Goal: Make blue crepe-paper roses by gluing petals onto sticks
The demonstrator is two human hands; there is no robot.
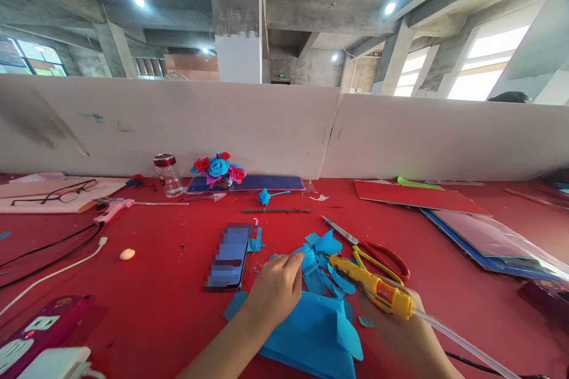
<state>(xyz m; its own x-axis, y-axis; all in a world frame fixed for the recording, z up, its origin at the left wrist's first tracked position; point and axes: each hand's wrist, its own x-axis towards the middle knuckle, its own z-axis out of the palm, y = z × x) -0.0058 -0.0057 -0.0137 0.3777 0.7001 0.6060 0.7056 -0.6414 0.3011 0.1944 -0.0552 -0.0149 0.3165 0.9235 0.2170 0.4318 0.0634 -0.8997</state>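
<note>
My left hand (276,285) is closed in a pinch at the edge of a blue paper petal (328,243). My right hand (400,314) is wrapped round a yellow hot glue gun (371,281), its nozzle pointing left at the blue paper. A clear glue stick (457,337) sticks out of the gun's back end. Loose blue petals (316,279) lie between the hands, partly overlapping. Below them is a stack of blue crepe paper (306,337). Scissors (355,241) with red and yellow handles lie open just beyond the glue gun.
A phone (229,257) lies left of my hands. Farther back are a small blue paper flower (265,196), a paper bouquet (220,169) and a glass bottle (169,176). A pink glue gun (116,210) and a power strip (42,331) are at left; coloured sheets (484,237) at right.
</note>
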